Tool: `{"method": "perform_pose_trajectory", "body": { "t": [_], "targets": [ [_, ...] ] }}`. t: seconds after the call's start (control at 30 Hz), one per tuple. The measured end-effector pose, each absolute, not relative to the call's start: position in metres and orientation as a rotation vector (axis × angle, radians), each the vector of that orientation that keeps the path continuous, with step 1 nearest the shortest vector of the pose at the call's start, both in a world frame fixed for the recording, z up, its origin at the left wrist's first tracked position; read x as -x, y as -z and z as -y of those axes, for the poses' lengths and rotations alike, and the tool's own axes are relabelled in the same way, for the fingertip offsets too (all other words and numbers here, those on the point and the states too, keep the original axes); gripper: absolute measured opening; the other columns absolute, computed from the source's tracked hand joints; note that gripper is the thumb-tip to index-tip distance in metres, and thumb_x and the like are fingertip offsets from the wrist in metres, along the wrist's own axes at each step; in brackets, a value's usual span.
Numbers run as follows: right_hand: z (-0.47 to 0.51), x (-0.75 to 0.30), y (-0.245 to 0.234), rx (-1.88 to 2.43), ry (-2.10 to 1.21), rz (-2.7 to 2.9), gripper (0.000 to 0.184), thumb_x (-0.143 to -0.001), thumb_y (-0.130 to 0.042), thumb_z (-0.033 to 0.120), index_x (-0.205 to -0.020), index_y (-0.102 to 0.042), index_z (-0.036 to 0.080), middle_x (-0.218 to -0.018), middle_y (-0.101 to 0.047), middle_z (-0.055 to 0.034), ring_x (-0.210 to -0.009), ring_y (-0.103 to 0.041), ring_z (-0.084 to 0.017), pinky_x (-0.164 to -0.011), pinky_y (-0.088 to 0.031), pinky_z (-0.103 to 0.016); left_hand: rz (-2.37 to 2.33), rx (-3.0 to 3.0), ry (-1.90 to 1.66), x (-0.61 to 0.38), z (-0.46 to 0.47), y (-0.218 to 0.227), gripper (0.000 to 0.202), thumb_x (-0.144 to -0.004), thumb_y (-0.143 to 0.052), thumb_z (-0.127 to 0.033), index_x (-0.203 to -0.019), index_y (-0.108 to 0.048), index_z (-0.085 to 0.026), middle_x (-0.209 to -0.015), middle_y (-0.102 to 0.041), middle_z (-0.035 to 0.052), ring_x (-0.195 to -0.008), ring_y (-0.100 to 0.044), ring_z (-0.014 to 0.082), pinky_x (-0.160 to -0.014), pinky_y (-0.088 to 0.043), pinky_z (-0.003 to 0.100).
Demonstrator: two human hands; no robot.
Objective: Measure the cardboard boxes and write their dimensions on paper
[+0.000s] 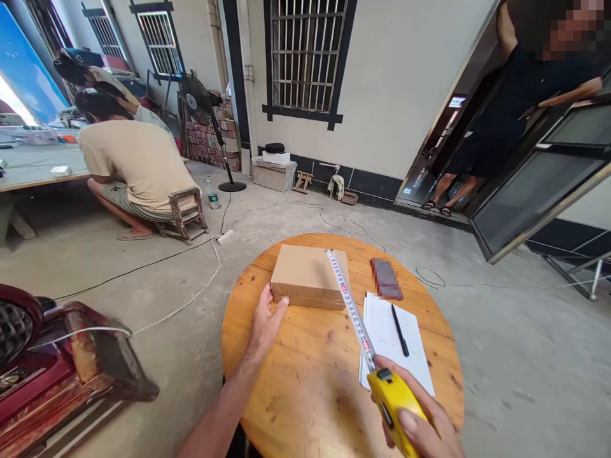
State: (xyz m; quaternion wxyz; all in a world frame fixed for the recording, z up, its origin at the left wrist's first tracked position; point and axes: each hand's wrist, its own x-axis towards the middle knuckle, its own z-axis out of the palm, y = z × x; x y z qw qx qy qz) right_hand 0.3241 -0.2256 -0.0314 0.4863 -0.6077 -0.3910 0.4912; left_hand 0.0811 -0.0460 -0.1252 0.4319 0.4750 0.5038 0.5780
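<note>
A flat brown cardboard box (308, 275) lies on a round wooden table (305, 381). My left hand (267, 321) rests against the box's near left corner, thumb on its front edge, fingers loosely apart. My right hand (422, 426) is closed round a yellow tape measure (394, 404) at the table's near right. Its white blade (348, 299) is pulled out and runs over the right side of the box, its tip at the far edge.
A sheet of white paper (382, 331) with a black pen (400, 329) and a dark phone (386, 278) lie right of the box. People crouch by a stool (186, 213) at left; another person (515, 108) stands in the doorway. Cables cross the concrete floor. A red object (42, 375) sits near left.
</note>
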Motion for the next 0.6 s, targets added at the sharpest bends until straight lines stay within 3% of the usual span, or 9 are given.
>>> {"method": "perform_pose_trajectory", "body": {
  "t": [0.23,0.4,0.6],
  "targets": [
    [0.166,-0.286,0.02,1.353,-1.259,1.011,0.063,-0.075,-0.073,0.058,-0.126,-0.067,0.02,-0.1,-0.068,-0.0097,-0.078,-0.058,-0.022,-0.056,-0.049,-0.029,-1.279,-1.117,-1.412,-0.068,0.006,0.119,0.064,-0.09,-0.056,-0.051,-0.143,-0.044,-0.016,-0.149,-0.049,0.0155,-0.137,-0.047,0.0271,-0.113,-0.038,0.041],
    [0.152,-0.267,0.022,1.303,-1.33,1.041,0.056,-0.08,-0.069,0.058,-0.122,-0.068,0.021,-0.09,-0.064,-0.0056,-0.077,-0.055,-0.019,-0.056,-0.049,-0.026,-1.236,-1.184,-1.36,-0.069,-0.012,0.112,0.052,-0.088,-0.056,-0.045,-0.131,-0.059,-0.017,-0.131,-0.066,0.0107,-0.121,-0.061,0.0271,-0.102,-0.048,0.039],
    [0.172,-0.266,0.022,1.355,-1.421,0.972,0.072,-0.073,-0.071,0.066,-0.128,-0.065,0.019,-0.091,-0.063,-0.0069,-0.077,-0.055,-0.021,-0.056,-0.052,-0.029,-1.262,-1.254,-1.372,-0.082,0.02,0.1,0.046,-0.092,-0.048,-0.04,-0.131,-0.06,-0.019,-0.132,-0.065,0.008,-0.124,-0.058,0.0269,-0.105,-0.045,0.039]
  ]
}}
